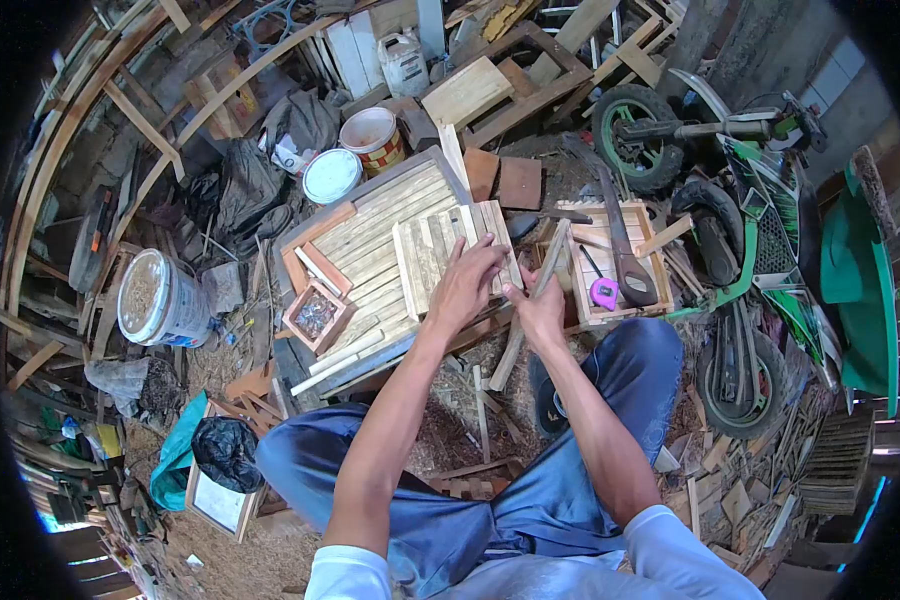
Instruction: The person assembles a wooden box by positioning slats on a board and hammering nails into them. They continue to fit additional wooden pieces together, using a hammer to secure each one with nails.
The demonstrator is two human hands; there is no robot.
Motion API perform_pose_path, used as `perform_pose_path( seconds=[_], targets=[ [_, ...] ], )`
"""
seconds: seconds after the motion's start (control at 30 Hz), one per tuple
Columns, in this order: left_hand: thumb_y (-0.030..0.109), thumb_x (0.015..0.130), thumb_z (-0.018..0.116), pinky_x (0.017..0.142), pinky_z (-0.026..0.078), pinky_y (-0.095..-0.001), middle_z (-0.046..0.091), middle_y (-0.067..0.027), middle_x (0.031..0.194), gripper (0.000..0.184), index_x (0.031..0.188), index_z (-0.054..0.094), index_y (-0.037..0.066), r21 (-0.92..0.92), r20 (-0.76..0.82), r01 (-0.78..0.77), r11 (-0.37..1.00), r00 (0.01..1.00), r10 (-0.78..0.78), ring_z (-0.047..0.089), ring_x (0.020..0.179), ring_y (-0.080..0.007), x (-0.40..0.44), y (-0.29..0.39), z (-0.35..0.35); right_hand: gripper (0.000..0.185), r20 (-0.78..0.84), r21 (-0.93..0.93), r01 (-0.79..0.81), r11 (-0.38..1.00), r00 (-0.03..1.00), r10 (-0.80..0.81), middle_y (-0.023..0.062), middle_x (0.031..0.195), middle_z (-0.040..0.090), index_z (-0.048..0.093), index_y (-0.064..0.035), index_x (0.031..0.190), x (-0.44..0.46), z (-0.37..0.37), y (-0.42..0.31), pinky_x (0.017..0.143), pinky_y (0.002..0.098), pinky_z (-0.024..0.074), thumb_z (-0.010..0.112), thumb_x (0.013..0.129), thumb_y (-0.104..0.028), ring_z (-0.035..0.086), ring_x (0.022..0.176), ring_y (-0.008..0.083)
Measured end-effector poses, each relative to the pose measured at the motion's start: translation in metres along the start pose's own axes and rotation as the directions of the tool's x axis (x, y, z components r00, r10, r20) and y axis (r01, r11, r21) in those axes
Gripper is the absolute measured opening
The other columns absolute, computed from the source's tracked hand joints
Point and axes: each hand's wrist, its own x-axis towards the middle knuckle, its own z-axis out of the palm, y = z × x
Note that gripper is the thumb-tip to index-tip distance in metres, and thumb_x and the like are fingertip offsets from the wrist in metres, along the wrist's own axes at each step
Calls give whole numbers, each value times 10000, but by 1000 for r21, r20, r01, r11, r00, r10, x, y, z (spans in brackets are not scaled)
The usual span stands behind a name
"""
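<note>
My left hand rests on a small slatted wooden panel, near its right edge, with its fingers spread and its thumb hidden. Beside that edge, my right hand is closed around the grey wooden handle of what looks like a hammer. Its dark head lies toward the open wooden box at the right, and the handle slants down below the hand. My right thumb points toward the panel's edge. Underneath the panel is a low slatted worktable with a dark frame.
The wooden box holds a handsaw and a pink tape measure. A small box of nails or screws sits on the worktable's left. Buckets stand farther left. A green motorbike is at the right; wood scraps litter the floor.
</note>
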Motion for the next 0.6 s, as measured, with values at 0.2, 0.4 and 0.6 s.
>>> perform_pose_path(
  seconds=[0.2, 0.4, 0.6],
  targets=[
    [15, 902, 538, 1170, 202, -542, 641, -73, 1230, 179, 1067, 592, 55, -25, 43, 26, 999, 999, -25, 441, 1349, -292, -1, 0, -3, 430, -3, 62, 34, 997, 999, -34, 185, 1132, 627, 435, -6, 1049, 3, 4, 8, 915, 297, 482, 763, 771, -5, 577, 1201, 213],
    [38, 909, 538, 1172, 207, -534, 642, -79, 1229, 186, 1083, 602, 52, -5, 48, 23, 1000, 999, -23, 455, 1336, -287, 0, 1, -4, 443, -21, -122, 6, 993, 1000, -9, 191, 1068, 651, 484, 16, 1043, 4, 2, -5, 884, 341, 489, 775, 741, -125, 632, 1090, 247],
    [59, 918, 526, 1172, 212, -528, 637, -77, 1240, 216, 1118, 609, 61, -46, 49, 97, 994, 994, -95, 463, 1329, -283, 2, 2, -4, 475, -77, -283, 94, 955, 990, -121, 203, 986, 667, 530, 22, 1039, -5, 2, -9, 831, 381, 504, 774, 723, -236, 663, 925, 306]
  ],
)
